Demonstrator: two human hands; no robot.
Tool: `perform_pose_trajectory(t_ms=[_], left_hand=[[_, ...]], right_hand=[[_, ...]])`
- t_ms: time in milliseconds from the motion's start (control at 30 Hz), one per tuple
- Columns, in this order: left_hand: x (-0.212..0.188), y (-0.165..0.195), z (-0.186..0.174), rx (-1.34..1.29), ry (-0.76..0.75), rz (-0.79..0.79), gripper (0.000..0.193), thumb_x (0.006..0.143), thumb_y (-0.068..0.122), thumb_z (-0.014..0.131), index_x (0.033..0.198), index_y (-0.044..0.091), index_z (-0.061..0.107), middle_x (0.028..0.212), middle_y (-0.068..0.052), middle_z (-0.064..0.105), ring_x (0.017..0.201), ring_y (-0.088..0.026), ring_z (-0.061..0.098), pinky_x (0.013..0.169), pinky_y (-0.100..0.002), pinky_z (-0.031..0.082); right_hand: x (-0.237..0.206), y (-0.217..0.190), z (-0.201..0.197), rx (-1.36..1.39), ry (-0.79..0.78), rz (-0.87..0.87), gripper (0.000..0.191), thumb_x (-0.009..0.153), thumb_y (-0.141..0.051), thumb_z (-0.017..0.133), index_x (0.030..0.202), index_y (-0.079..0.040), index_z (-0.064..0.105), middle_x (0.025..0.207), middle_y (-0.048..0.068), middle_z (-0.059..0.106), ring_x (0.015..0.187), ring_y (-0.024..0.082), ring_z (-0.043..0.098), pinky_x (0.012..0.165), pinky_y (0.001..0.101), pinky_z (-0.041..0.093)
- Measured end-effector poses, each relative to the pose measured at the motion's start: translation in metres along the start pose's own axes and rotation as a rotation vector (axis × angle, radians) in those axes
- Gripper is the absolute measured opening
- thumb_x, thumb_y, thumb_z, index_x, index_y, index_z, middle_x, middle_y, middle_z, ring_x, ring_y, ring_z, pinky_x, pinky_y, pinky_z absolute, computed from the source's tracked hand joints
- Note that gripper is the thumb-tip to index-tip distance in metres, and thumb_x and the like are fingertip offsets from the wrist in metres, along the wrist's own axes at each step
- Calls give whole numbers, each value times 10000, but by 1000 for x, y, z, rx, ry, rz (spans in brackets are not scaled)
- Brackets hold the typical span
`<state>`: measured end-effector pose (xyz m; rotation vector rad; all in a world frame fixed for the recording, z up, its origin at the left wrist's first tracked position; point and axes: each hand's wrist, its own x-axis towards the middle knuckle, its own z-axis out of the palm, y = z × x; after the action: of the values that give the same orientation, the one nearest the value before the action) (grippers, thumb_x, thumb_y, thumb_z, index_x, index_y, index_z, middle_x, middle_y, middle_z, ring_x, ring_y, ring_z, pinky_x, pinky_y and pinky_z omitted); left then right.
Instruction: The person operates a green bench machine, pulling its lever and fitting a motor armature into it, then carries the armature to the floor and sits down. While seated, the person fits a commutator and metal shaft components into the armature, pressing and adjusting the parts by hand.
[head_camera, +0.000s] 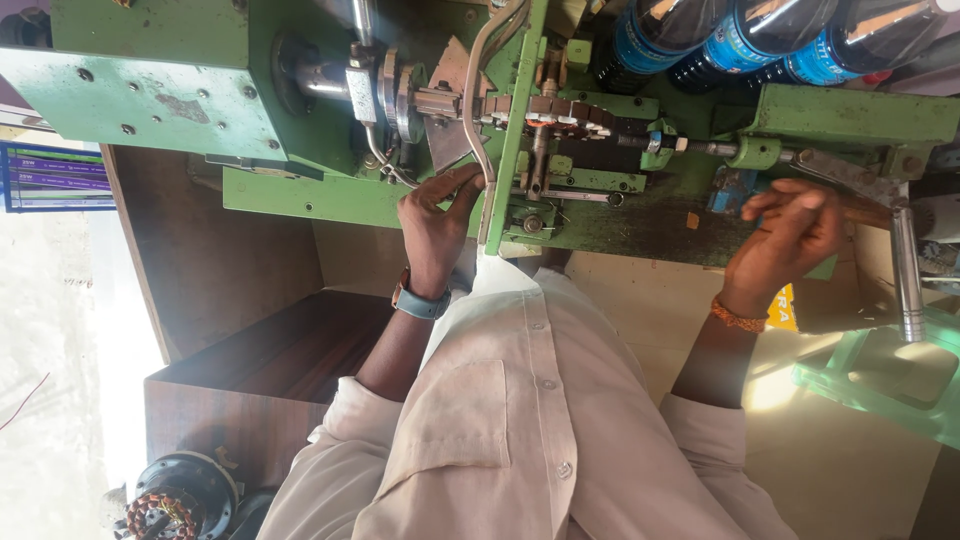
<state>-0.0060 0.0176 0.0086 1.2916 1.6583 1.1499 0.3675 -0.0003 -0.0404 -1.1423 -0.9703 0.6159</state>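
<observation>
Hands (437, 222) (790, 235) rest on green machine (560, 180), spindle (470, 100) axis running across frame.

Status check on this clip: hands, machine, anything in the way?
Left hand fingers on curved metal guard of green machine. Right hand open by crank handle. Nothing blocking.

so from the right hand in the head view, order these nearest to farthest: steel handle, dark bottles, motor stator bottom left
1. steel handle, just right of the right hand
2. dark bottles, above it at the top edge
3. motor stator, far bottom left corner
</observation>
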Motion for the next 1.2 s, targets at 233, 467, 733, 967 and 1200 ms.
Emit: perform_pose_trajectory(t_ms=[233, 467, 733, 967, 1200], left_hand=[[-1, 2, -8, -9, -35, 73, 142, 941, 150, 746, 1054, 79, 796, 984, -82, 804, 867, -176, 780, 771, -296, 583], [2, 4, -20, -31, -100, 142, 115, 947, 140, 729, 1027, 71, 774, 986, -75, 792, 894, -233, 779, 819, -332, 577], [0, -13, -35, -139, -141, 220, 124, 932, 135, 731, 1036, 74, 758, 1054, -96, 757, 964, -313, 710, 878, -413, 555], [4, -43, -49, -221, -254, 434, 163, 954, 97, 691, 1114, 83, 721, 1145, -92, 716, 1125, -327, 650, 984, -431, 521], [9, -53, -55, -225, -281, 455, 169, 940, 90, 692, 1108, 94, 718, 1154, -78, 718, 1097, -312, 659, 963, -418, 528]], right_hand=[[-6, -18, 43, -154, -180, -29, 415, 1176, -308, 568, 1036, 78, 625, 920, 133, 665, 723, 161, 659, 647, 289, 517], [7, -17, 51, -207, -248, -101, 387, 1191, -266, 568, 1074, 98, 629, 939, 160, 677, 759, 181, 666, 707, 285, 542], [33, -38, 57, -235, -210, -131, 365, 1179, -283, 532, 1076, 60, 603, 855, 117, 638, 712, 169, 616, 618, 278, 489], [46, -70, 92, -253, -327, -288, 364, 1193, -279, 529, 1061, 54, 591, 795, 122, 581, 632, 169, 587, 622, 303, 505], [29, -91, 130, -463, -454, -431, 415, 1180, -313, 556, 1032, 71, 616, 836, 136, 670, 733, 210, 673, 696, 319, 559]])
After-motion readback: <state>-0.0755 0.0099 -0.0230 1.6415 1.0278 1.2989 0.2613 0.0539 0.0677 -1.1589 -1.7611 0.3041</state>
